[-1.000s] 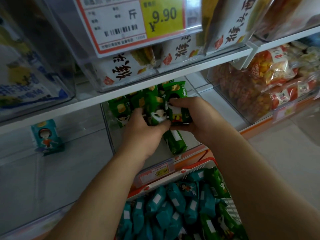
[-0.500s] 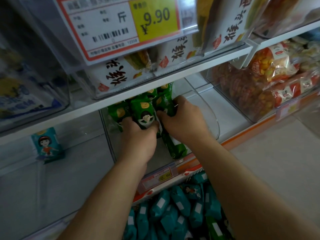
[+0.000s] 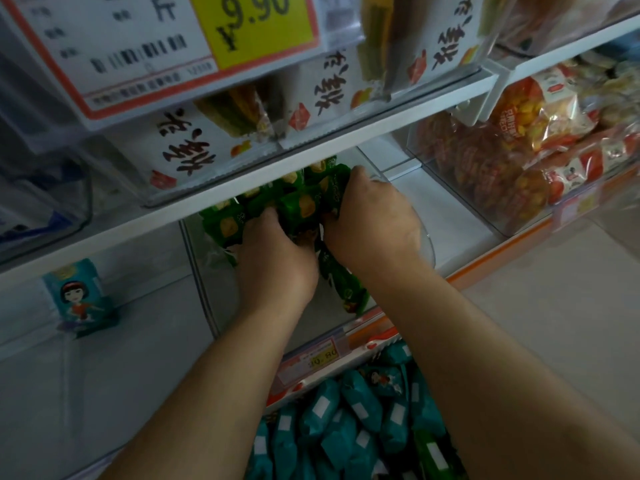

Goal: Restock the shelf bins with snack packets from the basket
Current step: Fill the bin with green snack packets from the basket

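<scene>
Both hands, left hand (image 3: 273, 261) and right hand (image 3: 372, 220), clamped around green packets (image 3: 301, 206) inside the clear bin (image 3: 427, 244), basket (image 3: 377, 341) below wrists; loose outer packets could slide off when fingers release.

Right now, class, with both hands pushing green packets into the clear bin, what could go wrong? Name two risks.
1. The hands hold a loose bunch of green packets; one may slip from the grip and drop.
2. One green packet lies near the bin's front edge, beside the wrists; drawing the arms back could knock it out towards the basket below.
</scene>
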The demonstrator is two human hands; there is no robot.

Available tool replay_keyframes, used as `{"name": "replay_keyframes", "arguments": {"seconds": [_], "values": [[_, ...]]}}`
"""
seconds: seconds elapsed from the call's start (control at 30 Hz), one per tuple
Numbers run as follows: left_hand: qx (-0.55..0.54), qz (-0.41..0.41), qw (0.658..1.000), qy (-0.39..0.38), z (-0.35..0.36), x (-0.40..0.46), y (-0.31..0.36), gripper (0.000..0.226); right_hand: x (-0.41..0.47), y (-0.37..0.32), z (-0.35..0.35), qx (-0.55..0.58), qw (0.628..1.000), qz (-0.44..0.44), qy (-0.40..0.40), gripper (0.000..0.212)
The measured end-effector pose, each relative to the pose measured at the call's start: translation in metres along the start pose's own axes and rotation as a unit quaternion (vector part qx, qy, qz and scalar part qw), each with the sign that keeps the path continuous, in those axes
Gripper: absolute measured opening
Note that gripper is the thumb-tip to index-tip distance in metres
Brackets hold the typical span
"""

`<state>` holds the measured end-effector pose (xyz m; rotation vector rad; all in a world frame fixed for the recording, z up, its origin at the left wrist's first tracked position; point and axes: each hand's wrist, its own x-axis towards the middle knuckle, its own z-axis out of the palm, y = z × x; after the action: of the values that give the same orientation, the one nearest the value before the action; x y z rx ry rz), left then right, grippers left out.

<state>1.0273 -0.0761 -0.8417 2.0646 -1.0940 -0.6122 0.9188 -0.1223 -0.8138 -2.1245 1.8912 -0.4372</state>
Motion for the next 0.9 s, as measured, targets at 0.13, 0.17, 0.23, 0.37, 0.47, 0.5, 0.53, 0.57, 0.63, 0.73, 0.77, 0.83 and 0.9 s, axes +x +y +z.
{"name": "replay_keyframes", "arguments": {"seconds": [0.13, 0.17, 0.23, 0.37, 0.47, 0.5, 0.53, 0.57, 0.63, 0.73, 0.77, 0.83, 0.9], "values": [[-0.031, -0.04, 0.999, 0.008, 0.006, 0.005, 0.007, 0.034, 0.001, 0.0, 0.001, 0.035, 0.999, 0.001, 0.013, 0.036], [-0.041, -0.038, 0.998, 0.013, 0.006, 0.006, 0.008, 0.034, 0.001, 0.001, 0.001, 0.043, 0.999, 0.003, 0.015, 0.037], [-0.065, -0.04, 0.997, 0.022, 0.005, 0.005, 0.013, 0.034, 0.001, 0.001, 0.0, 0.055, 0.998, -0.001, 0.023, 0.038], [-0.1, -0.033, 0.994, 0.038, 0.004, 0.002, 0.022, 0.041, -0.002, 0.0, 0.002, 0.033, 0.999, -0.029, 0.027, 0.045], [-0.09, -0.014, 0.995, 0.046, 0.005, 0.001, 0.023, 0.04, -0.003, 0.003, 0.002, 0.019, 0.998, -0.034, 0.041, 0.041], [-0.079, -0.009, 0.996, 0.049, 0.006, 0.002, 0.021, 0.038, -0.003, 0.005, 0.004, 0.019, 0.998, -0.033, 0.042, 0.042], [-0.065, -0.002, 0.997, 0.052, 0.008, 0.004, 0.02, 0.036, -0.003, 0.007, 0.007, 0.023, 0.998, -0.033, 0.04, 0.044], [-0.05, 0.004, 0.997, 0.054, 0.01, 0.005, 0.018, 0.036, -0.003, 0.009, 0.01, 0.033, 0.998, -0.033, 0.035, 0.047], [-0.019, 0.007, 0.999, 0.047, 0.014, 0.008, 0.017, 0.036, -0.004, 0.011, 0.017, 0.073, 0.996, -0.039, 0.016, 0.055], [0.005, 0.011, 0.999, 0.04, 0.018, 0.007, 0.019, 0.039, -0.004, 0.01, 0.026, 0.083, 0.994, -0.074, -0.008, 0.08], [0.008, 0.014, 0.999, 0.039, 0.018, 0.006, 0.02, 0.041, -0.004, 0.01, 0.028, 0.066, 0.994, -0.081, -0.011, 0.084], [0.014, 0.016, 1.0, 0.023, 0.015, 0.007, 0.021, 0.044, -0.005, 0.012, 0.028, 0.04, 0.996, -0.078, -0.018, 0.087], [0.019, 0.023, 1.0, -0.003, 0.013, 0.006, 0.021, 0.043, -0.005, 0.015, 0.03, 0.023, 0.996, -0.074, -0.032, 0.087]]}}
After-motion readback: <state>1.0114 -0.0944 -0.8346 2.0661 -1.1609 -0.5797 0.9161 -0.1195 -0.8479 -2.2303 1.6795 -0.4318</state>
